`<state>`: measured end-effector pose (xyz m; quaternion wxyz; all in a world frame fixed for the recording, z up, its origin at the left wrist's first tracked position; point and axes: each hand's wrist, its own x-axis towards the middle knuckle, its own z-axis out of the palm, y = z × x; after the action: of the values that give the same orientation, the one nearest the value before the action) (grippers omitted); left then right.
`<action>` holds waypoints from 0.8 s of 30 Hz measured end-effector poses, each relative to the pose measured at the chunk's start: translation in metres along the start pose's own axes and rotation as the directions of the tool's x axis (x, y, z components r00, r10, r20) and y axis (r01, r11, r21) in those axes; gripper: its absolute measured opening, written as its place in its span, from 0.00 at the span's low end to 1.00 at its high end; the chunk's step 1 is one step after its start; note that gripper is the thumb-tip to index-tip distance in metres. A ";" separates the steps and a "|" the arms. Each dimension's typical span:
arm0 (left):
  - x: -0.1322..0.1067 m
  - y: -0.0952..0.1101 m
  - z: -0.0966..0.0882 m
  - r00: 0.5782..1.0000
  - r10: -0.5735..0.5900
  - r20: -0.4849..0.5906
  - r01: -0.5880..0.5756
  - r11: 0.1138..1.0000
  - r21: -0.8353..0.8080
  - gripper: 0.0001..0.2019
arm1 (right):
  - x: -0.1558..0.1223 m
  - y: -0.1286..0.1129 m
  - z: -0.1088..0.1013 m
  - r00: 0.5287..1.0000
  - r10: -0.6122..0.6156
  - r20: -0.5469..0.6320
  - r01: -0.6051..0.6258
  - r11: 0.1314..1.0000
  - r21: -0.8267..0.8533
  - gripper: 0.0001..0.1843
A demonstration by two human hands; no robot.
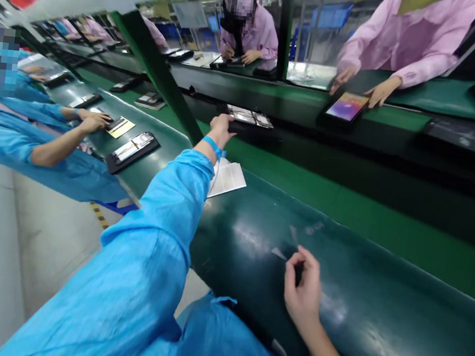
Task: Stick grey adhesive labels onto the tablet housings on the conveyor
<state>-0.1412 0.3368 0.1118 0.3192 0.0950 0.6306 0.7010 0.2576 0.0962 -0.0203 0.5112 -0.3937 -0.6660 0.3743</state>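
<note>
My left hand (220,132) is stretched far out over the green belt. Its fingers are closed at the near left end of a black tray (273,138), which carries an opened tablet (250,117) with pale, silvery inner parts. A blue band (213,146) with a thin cord circles that wrist. Below the wrist, white paper sheets (229,179) lie on the bench. Over the dark green bench top my right hand (304,292) is curled, thumb and fingertips close together. Small pale slivers (279,253) show by its fingertips; whether they are held I cannot tell.
A green post (159,76) rises slanting left of my left hand. Another tray with an opened device (134,147) rests on the bench beside a co-worker in blue (47,135). Across the belt, a person in pink handles a lit tablet (347,106). A dark tray (468,140) lies far right.
</note>
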 end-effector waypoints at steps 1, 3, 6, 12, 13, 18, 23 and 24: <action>-0.019 -0.001 0.004 1.000 0.024 -0.005 -0.024 1.000 -0.014 0.15 | 0.003 -0.002 -0.004 0.998 0.044 -0.047 -0.042 0.998 0.042 0.20; -0.062 -0.004 0.009 0.999 0.046 0.003 -0.046 0.999 -0.014 0.15 | 0.012 -0.014 -0.017 0.980 0.101 -0.170 -0.077 0.987 0.140 0.20; -0.140 -0.018 0.001 0.989 0.028 0.143 -0.027 1.000 -0.010 0.12 | 0.022 -0.039 -0.056 0.931 0.051 -0.362 0.025 0.979 0.203 0.22; -0.295 -0.081 -0.064 0.910 -0.008 0.415 0.058 0.992 -0.108 0.18 | -0.014 -0.058 -0.135 0.797 0.065 -0.600 0.107 0.963 0.246 0.25; -0.319 -0.096 -0.076 0.912 -0.035 0.408 0.090 0.989 -0.115 0.18 | -0.027 -0.056 -0.141 0.790 0.111 -0.603 0.081 0.956 0.281 0.25; -0.420 -0.177 -0.115 0.940 -0.206 0.272 0.236 0.968 -0.082 0.20 | -0.077 -0.026 -0.141 0.771 0.350 -0.532 -0.075 0.880 0.470 0.27; -0.481 -0.212 -0.161 0.786 -0.342 0.515 0.298 0.939 0.170 0.25 | -0.075 0.021 -0.138 0.809 0.295 -0.508 -0.098 0.920 0.379 0.26; -0.486 -0.211 -0.173 0.653 -0.405 0.640 0.283 0.914 0.290 0.26 | -0.069 0.032 -0.141 0.824 0.228 -0.518 -0.065 0.947 0.314 0.26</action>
<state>0.2136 -0.0808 0.0111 0.6482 0.2521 0.5284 0.4869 0.4109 0.0605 -0.0479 0.7005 -0.4576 -0.3988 0.3753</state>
